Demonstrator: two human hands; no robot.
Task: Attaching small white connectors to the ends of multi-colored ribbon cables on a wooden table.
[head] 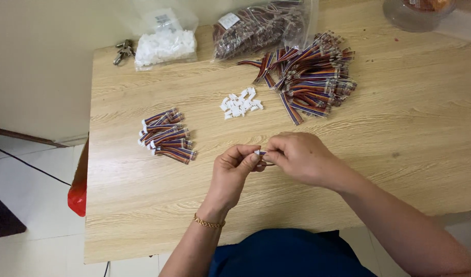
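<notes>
Both hands pinch together – left hand (pixel 234 166) and right hand (pixel 297 156) on a small white connector (pixel 257 152), mid-fitting; seating it wants steady push

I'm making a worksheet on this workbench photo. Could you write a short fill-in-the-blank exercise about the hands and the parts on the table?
1. The left hand and right hand pinch one small ____ connector between their fingers.
2. The loose pile of white connectors lies between two heaps of striped ____ cables.
3. The smaller cable heap lies on the person's ____ side.
4. The bracelet sits on the ____ wrist.

Missing words: white; ribbon; left; left
</notes>
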